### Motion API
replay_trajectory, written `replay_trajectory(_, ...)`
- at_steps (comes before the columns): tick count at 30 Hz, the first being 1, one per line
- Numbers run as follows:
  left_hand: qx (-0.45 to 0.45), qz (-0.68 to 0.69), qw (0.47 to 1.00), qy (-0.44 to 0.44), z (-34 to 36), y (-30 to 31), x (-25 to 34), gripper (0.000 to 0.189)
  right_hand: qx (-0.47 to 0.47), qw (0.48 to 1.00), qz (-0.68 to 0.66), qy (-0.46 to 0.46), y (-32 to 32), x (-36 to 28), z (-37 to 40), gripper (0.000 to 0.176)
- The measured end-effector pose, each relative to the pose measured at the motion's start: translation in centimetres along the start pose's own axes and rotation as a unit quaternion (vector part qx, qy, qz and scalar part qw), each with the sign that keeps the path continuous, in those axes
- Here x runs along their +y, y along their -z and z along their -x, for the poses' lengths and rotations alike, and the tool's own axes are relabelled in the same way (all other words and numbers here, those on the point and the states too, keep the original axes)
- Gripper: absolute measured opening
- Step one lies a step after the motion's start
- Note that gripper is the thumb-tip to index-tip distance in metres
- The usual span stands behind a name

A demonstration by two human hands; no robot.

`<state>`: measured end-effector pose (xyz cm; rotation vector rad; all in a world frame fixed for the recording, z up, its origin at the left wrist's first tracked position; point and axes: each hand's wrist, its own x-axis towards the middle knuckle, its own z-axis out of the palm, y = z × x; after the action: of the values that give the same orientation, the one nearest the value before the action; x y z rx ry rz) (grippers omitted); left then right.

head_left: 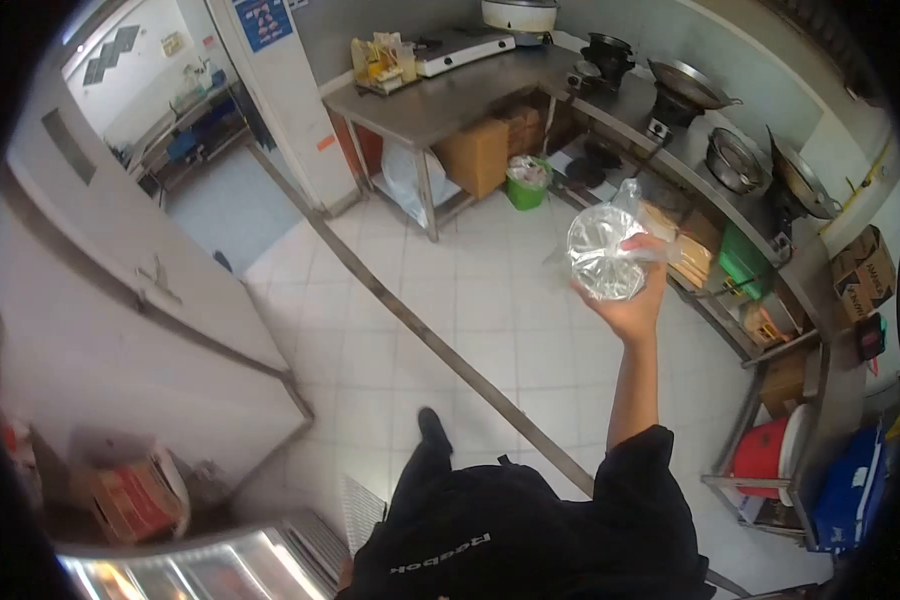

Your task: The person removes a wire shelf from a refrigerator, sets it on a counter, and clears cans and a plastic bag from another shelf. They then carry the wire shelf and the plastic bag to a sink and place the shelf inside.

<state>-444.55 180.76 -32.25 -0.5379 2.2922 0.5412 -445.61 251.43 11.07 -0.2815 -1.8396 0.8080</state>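
Observation:
My right hand (632, 300) is raised in front of me, its fingers closed around a round, shiny container wrapped in clear plastic (602, 262). Loose ends of the plastic stick up above the container and out to its sides. What is inside the wrapping cannot be made out. Below the hand, my bare forearm runs down to a black sleeve. My left hand does not show; only a small sliver of skin appears at the lower edge beside my dark shirt (470, 545).
Ahead stands a steel table (440, 95) with a white stove (465, 52). Along the right, a steel counter carries several woks, one a wide wok (690, 82). A green bin (527, 185) sits on the tiled floor. A door (140, 240) stands at left, and a raised strip (410, 315) crosses the floor.

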Motion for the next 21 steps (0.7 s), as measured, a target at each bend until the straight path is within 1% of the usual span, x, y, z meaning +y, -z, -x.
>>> replay_trajectory(1,-0.009,-0.001,1.000,-0.006,-2.2,1.6,3.1,0.040,0.002,1.000,-0.015,-0.011,-3.2,0.2,-1.8,0.068)
replay_trajectory(4,-0.039,0.018,0.999,-0.032,-9.4,5.4,12.8,0.042,0.000,0.998,0.039,-0.042,-10.9,4.2,-4.6,0.070)
replay_trajectory(7,-0.062,0.041,0.995,-0.065,-16.2,9.2,22.1,0.044,-0.025,0.989,0.107,-0.096,-17.2,6.9,-7.5,0.070)
replay_trajectory(9,-0.071,0.058,0.993,-0.081,-20.2,11.6,28.4,0.045,-0.042,0.988,0.098,-0.113,-20.3,10.7,-8.8,0.068)
replay_trajectory(12,-0.072,0.073,0.990,-0.099,-27.7,14.2,37.1,0.047,-0.017,0.985,-0.024,-0.171,-27.4,14.7,-13.2,0.069)
replay_trajectory(15,-0.079,0.116,0.986,-0.086,-34.4,16.9,44.4,0.050,0.003,0.978,-0.086,-0.192,-36.2,21.8,-18.8,0.073)
replay_trajectory(16,-0.080,0.144,0.983,-0.078,-36.5,18.0,47.0,0.050,0.000,0.974,-0.132,-0.185,-40.0,23.5,-22.0,0.074)
replay_trajectory(18,-0.062,0.213,0.973,-0.063,-41.6,20.1,51.0,0.052,0.012,0.955,-0.231,-0.185,-50.4,25.2,-28.3,0.077)
replay_trajectory(19,-0.023,0.218,0.974,-0.062,-43.8,22.1,52.8,0.056,-0.007,0.934,-0.298,-0.195,-56.0,26.0,-31.6,0.077)
replay_trajectory(20,0.017,0.122,0.982,-0.142,-44.6,24.4,55.8,0.061,-0.028,0.909,-0.361,-0.204,-61.4,26.2,-34.9,0.077)
replay_trajectory(21,0.048,0.118,0.980,-0.151,-45.4,26.4,58.7,0.060,-0.052,0.895,-0.396,-0.200,-66.8,26.1,-37.9,0.076)
